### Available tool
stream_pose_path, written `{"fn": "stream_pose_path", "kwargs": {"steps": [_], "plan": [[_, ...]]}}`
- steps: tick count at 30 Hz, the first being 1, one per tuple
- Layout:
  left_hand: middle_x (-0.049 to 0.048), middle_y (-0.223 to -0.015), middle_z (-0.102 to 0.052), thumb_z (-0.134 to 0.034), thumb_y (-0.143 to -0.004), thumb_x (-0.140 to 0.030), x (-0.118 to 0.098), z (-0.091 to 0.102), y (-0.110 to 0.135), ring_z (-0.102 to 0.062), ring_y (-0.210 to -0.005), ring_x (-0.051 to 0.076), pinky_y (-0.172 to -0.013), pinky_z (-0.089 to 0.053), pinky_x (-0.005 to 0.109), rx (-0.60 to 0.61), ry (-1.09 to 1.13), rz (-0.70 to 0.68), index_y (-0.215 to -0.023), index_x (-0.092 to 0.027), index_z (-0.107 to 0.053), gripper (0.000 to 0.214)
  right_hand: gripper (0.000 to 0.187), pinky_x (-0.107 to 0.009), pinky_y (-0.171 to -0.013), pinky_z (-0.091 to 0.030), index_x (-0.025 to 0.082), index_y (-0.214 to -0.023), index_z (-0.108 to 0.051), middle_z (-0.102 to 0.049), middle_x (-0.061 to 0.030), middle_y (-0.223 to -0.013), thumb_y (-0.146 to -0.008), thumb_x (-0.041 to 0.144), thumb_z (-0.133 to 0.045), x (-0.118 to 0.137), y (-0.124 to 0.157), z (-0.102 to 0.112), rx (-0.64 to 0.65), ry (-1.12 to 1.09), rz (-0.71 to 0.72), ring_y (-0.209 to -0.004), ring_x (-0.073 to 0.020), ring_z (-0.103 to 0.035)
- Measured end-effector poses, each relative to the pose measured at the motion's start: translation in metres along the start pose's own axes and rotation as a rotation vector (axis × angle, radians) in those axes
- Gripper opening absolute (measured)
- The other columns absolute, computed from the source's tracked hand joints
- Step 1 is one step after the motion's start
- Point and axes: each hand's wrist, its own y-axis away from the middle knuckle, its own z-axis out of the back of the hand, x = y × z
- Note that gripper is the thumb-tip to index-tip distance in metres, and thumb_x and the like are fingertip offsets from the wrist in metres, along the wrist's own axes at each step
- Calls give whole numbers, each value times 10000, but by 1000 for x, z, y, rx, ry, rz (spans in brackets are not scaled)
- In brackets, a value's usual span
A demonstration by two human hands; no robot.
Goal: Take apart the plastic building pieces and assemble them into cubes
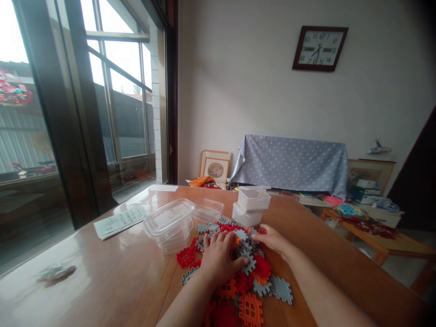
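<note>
A heap of plastic interlocking tiles with notched edges lies on the table, in red, grey and orange. My left hand (220, 256) rests palm down on the heap, its fingers spread over the tiles. At the heap's right side is my right hand (274, 238), fingers stretched toward a few grey and red tiles and touching the edge of the pile. Nearest me lies an orange window-like tile (251, 309). A grey tile (282, 289) sits at the right edge, and a red openwork tile (185, 257) at the left.
Stacked clear plastic boxes (170, 222) stand left of the heap, with a shallow clear tray (209, 210) behind. Two white boxes (251, 206) are stacked beyond it. Paper sheets (119, 221) and a small crumpled packet (55, 271) lie on the wooden table (136, 281).
</note>
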Motion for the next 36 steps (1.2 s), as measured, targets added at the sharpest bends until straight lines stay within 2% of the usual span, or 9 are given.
{"fn": "stream_pose_path", "kwargs": {"steps": [5, 8, 10, 13, 16, 25, 33, 36], "plan": [[103, -1489, -532, -645, -755, -721, 0, -1, 0, -384, -1413, 398, -1183, -87, 692, -2, 15, 7, -1424, -330, -514, 786, 599, -460, -976, -508, 180, -1076, -708, -752, -144, -1152, -550, 393, -902, 1, -3, 4, -34, -2, -95, -1154, -368, -664], [98, -1464, -554, -647, -758, -712, 0, -1, 0, -391, -1405, 392, -1184, -81, 688, -5, 20, 7, -1418, -335, -518, 771, 544, -452, -921, -520, 177, -976, -704, -762, -151, -1075, -532, 416, -908, -1, -3, 5, -55, 4, -148, -1098, -369, -678], [94, -1445, -570, -645, -758, -712, -1, 0, 0, -395, -1400, 391, -1182, -82, 690, -6, 17, 5, -1412, -339, -524, 763, 488, -427, -839, -532, 174, -899, -691, -771, -126, -937, -544, 435, -900, -4, -2, 4, -48, -1, -168, -967, -341, -705], [83, -1423, -586, -639, -763, -709, -2, 1, 0, -409, -1386, 389, -1181, -93, 688, -7, 11, 2, -1406, -341, -528, 748, 416, -354, -698, -524, 186, -823, -656, -737, -55, -746, -605, 478, -857, -8, -1, 3, -16, -43, -169, -749, -251, -686], [76, -1405, -600, -635, -769, -704, -3, 1, 1, -421, -1374, 383, -1184, -108, 676, -7, 6, 1, -1406, -337, -526, 744, 376, -291, -621, -503, 210, -821, -624, -710, -12, -713, -668, 500, -806, -10, 2, -1, 0, -120, -152, -662, -185, -645], [77, -1340, -626, -618, -792, -697, -1, 0, 1, -453, -1332, 362, -1168, -182, 638, -7, -15, -6, -1385, -341, -533, 696, 353, -276, -694, -527, 213, -948, -667, -743, -27, -833, -649, 369, -772, 8, 14, -13, 13, -265, -72, -765, -191, -684], [77, -1161, -674, -639, -823, -609, 3, -1, -3, -555, -1171, 334, -1118, -297, 556, -61, 21, 11, -1171, -291, -637, 471, 366, -298, -718, -534, 206, -1018, -662, -747, -36, -890, -715, 406, -713, 38, 36, -7, -6, -286, 64, -787, -209, -689], [83, -1166, -675, -622, -809, -684, 2, 0, -2, -565, -1154, 336, -1096, -333, 528, -83, 73, 31, -1179, -282, -636, 547, 378, -295, -727, -522, 197, -1053, -665, -743, -40, -908, -745, 413, -702, 52, 44, -10, -7, -265, 131, -809, -214, -681]]}}
